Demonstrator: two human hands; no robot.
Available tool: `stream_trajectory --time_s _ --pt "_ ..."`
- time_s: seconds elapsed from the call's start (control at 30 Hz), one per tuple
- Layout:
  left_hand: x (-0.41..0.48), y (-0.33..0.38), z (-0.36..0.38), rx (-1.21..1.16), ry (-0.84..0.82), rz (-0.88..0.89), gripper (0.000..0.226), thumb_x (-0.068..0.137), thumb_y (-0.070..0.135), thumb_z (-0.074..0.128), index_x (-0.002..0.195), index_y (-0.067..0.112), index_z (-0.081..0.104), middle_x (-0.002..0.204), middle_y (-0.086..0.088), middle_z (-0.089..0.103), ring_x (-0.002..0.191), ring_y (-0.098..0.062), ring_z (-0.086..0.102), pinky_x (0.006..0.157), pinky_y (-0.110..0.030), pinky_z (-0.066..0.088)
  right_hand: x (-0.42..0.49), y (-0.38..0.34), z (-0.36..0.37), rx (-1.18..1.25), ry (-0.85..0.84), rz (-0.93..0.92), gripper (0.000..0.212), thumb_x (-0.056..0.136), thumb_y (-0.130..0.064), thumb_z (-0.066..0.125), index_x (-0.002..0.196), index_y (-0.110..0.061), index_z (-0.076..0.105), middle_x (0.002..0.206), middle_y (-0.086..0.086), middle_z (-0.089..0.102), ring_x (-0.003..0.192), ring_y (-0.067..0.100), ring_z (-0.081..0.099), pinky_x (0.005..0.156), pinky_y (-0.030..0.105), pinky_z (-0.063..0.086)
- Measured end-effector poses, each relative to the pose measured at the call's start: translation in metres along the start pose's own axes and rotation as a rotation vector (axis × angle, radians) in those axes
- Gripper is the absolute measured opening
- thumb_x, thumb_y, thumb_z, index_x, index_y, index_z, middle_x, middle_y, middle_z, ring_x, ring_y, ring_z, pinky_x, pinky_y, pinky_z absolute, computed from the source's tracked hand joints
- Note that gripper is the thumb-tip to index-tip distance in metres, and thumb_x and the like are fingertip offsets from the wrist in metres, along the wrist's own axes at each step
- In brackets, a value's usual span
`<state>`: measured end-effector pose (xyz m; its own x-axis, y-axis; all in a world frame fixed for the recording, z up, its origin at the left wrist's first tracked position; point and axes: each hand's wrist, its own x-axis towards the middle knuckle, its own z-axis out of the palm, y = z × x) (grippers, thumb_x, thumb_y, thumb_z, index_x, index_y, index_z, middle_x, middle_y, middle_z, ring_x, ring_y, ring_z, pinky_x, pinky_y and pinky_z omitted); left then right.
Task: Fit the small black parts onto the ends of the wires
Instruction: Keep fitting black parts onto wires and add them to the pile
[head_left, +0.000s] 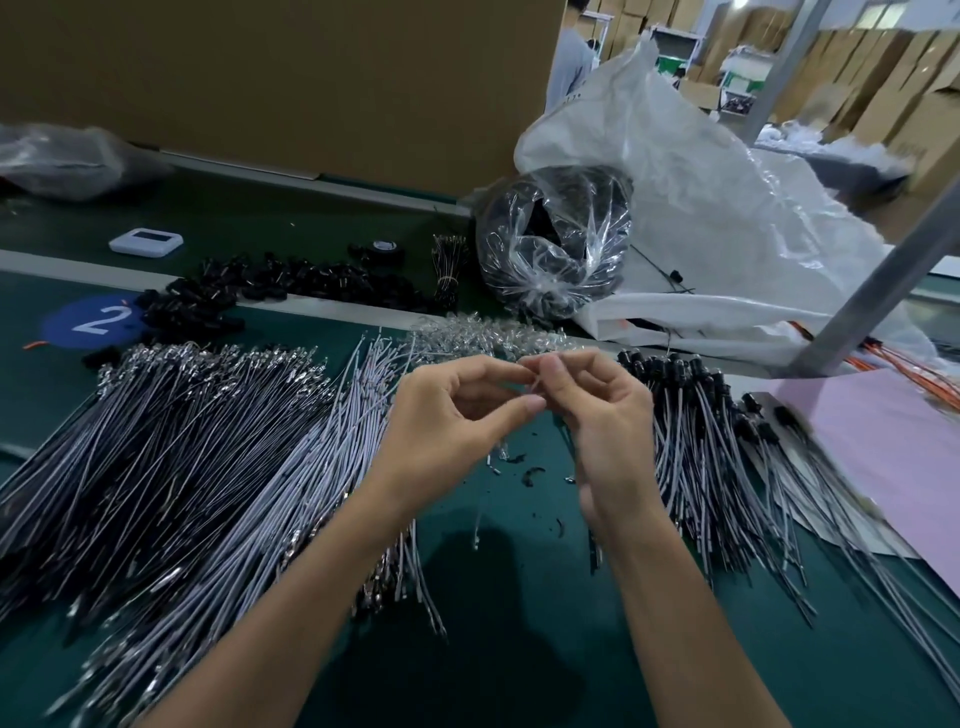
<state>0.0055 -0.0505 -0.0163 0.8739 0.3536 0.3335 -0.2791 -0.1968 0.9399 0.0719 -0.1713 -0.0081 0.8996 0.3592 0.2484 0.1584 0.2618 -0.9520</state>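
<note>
A green table (519, 649) fills the lower frame, and a brown board (260, 78) closes off the upper left. A white bag (701, 182) is slumped at the upper right, with a clear bag (550, 249) of black goods set against it. A broad heap of grey wires (156, 467) is spread across the left. A smaller heap of capped wires (701, 441), black parts on their far ends, is laid at the right, partly over a pink sheet (883, 441). Loose black parts (270, 283) are piled at the upper left centre, beside a blue disc (98, 319) on which "2" is printed. A white device (146, 241) is seen behind them; no writing on it can be read.

At centre, the left hand (452, 421) and right hand (602, 415) are raised together above the table. A thin pale piece (535, 384) is pinched between thumb and forefinger of each, the other fingers being curled. The piece is blurred; whether it is a wire end cannot be told.
</note>
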Motion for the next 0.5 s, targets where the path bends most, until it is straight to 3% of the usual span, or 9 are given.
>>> stream_trajectory --time_s 0.13,0.23,0.33,0.5 --pt "0.012 0.029 -0.032 0.21 0.025 -0.153 0.006 0.084 0.03 0.072 0.089 0.027 0.074 0.082 0.006 0.077 0.077 -0.011 0.073 0.075 -0.027 0.059 -0.001 -0.005 -0.016 0.242 0.06 0.018 0.009 0.079 -0.019 0.066 0.074 -0.016 0.073 0.08 0.009 0.073 0.063 0.02 0.065 0.058 0.026 0.054" --pt "0.023 0.031 -0.065 0.862 0.059 -0.265 0.01 0.091 0.033 0.068 0.098 0.03 0.073 0.095 0.002 0.074 0.088 -0.019 0.069 0.085 -0.035 0.056 -0.001 -0.002 -0.02 0.268 0.114 0.047 0.009 0.081 -0.019 0.067 0.078 -0.011 0.07 0.076 0.009 0.071 0.054 0.015 0.059 0.053 0.023 0.051" --pt "0.02 0.016 -0.099 1.409 0.167 -0.421 0.014 0.091 0.03 0.066 0.103 0.024 0.071 0.097 -0.009 0.07 0.088 -0.03 0.065 0.075 -0.034 0.05 0.0 0.001 -0.02 0.255 0.117 0.066 0.01 0.081 -0.019 0.068 0.081 -0.009 0.066 0.071 0.007 0.069 0.048 0.012 0.055 0.047 0.02 0.046" --pt "0.007 -0.01 -0.135 1.468 0.082 -0.625 0.017 0.083 0.026 0.075 0.094 0.014 0.07 0.086 -0.009 0.066 0.081 -0.03 0.063 0.08 -0.04 0.055 -0.003 0.003 -0.016 0.121 0.085 0.002 0.014 0.08 -0.022 0.069 0.085 -0.009 0.066 0.069 0.006 0.07 0.041 0.013 0.053 0.042 0.02 0.044"
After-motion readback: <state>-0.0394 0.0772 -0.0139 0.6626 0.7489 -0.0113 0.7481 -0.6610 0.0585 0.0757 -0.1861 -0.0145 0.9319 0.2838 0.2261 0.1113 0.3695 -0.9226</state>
